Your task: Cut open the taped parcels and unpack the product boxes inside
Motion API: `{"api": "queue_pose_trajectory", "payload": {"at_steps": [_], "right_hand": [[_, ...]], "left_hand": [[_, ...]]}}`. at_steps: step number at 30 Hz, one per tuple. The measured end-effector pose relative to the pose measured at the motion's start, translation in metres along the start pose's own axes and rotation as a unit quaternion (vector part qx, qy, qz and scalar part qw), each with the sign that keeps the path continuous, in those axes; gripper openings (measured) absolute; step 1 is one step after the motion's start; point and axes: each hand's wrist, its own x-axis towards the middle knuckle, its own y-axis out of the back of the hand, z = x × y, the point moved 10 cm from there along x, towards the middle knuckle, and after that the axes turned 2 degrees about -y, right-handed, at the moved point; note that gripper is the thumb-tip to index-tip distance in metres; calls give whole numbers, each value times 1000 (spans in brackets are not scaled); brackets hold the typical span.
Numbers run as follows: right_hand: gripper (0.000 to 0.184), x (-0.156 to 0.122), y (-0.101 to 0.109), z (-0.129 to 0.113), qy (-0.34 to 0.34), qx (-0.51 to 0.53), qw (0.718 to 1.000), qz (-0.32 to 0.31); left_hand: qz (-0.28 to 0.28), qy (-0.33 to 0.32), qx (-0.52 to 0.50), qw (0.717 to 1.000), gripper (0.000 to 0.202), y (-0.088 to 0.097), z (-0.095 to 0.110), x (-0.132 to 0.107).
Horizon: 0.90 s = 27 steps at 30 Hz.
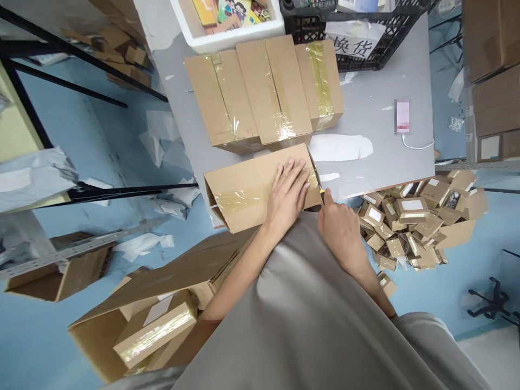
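A cardboard box (247, 189) with clear tape along its side lies at the table's front edge, its left end gaping. My left hand (286, 195) is pressed flat on top of it, fingers stretched out. At the box's right end, my right hand (341, 227) is closed around a box cutter (322, 193); only a bit of yellow and black shows, the rest is hidden by the fingers. Just behind stand three taped cartons in a row: a left carton (223, 97), a middle carton (274, 86) and a right carton (320, 81).
On the grey table (382, 157) are a white foam box (231, 39) of colourful packs, a black crate (377, 54) and a pink phone (403, 116) with its cable. Small boxes (412, 216) are heaped at the right. A large open carton (95, 346) stands at lower left.
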Motion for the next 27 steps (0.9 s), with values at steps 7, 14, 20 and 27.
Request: {"api": "queue_pose_trajectory", "payload": {"at_steps": [7,14,20,27], "right_hand": [[59,-8,7,41,4,37,996,84],[66,167,-51,151,-160,143,955,207],[78,247,-109,179,-200,192,949,146],[50,193,-47,90,154,431,865,206]], "left_hand": [[47,13,-61,997,40,20,2,2],[237,166,-15,957,45,125,-59,-61],[306,299,-18,904,62,146,-121,-141],[334,358,-71,869,57,116,-127,-172]]}}
